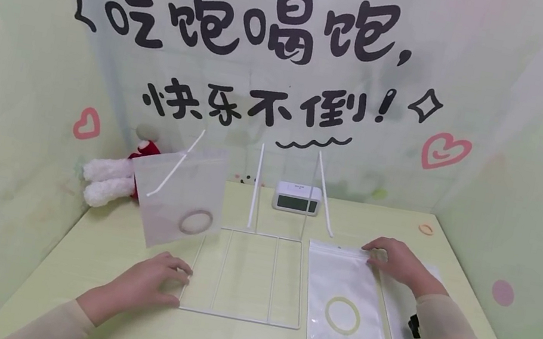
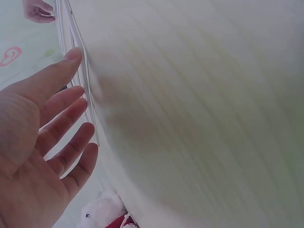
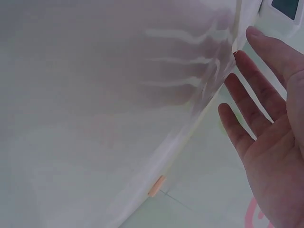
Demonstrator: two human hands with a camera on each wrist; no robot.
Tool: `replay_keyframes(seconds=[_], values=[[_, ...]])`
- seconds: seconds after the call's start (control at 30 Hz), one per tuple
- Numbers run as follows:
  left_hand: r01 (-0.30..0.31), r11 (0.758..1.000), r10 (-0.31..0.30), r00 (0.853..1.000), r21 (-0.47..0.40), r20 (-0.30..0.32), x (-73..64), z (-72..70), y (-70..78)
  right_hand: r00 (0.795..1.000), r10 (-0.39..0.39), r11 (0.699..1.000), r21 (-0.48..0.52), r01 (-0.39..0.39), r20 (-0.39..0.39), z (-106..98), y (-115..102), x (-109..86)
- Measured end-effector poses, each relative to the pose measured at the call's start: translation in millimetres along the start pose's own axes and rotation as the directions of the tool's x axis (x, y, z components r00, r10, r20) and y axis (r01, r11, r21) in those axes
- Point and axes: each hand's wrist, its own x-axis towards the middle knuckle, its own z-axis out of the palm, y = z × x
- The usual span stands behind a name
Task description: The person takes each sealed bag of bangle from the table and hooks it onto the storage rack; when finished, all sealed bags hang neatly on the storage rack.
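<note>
A white wire rack lies with its flat base on the table, and several prongs rise behind it. From its left prong hangs a translucent zip bag with a ring in it. Beside the rack's left edge, my left hand has its fingers relaxed and the fingertips close to the wire. My right hand rests its fingertips at the top right corner of a flat zip bag, which holds a yellow-green ring. Another zip bag lies partly under the right forearm.
At the back stands a white digital clock. A plush toy in white and red lies at the back left. Near the back right corner is a small orange band. Printed curtains enclose the table on its back and sides.
</note>
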Motion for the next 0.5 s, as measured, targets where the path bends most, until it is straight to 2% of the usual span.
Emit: replay_keyframes(seconds=[0.1, 0.33, 0.5], values=[[-0.012, 1.0, 0.012, 1.0, 0.005, -0.012, -0.2, -0.6, -0.3, 1.0, 0.004, 1.0, 0.002, -0.004, 0.016, 1.2, 4.4, 2.4], [0.018, 1.0, -0.017, 1.0, -0.006, 0.008, -0.8, 3.2, -2.3, 0.999, 0.011, 1.0, 0.015, -0.011, 0.039, 2.9, 7.5, 9.2], [0.015, 1.0, -0.015, 1.0, 0.005, 0.004, -1.4, 3.2, -2.1, 1.0, 0.002, 1.0, -0.01, -0.002, 0.012, 3.9, 7.9, 13.0]])
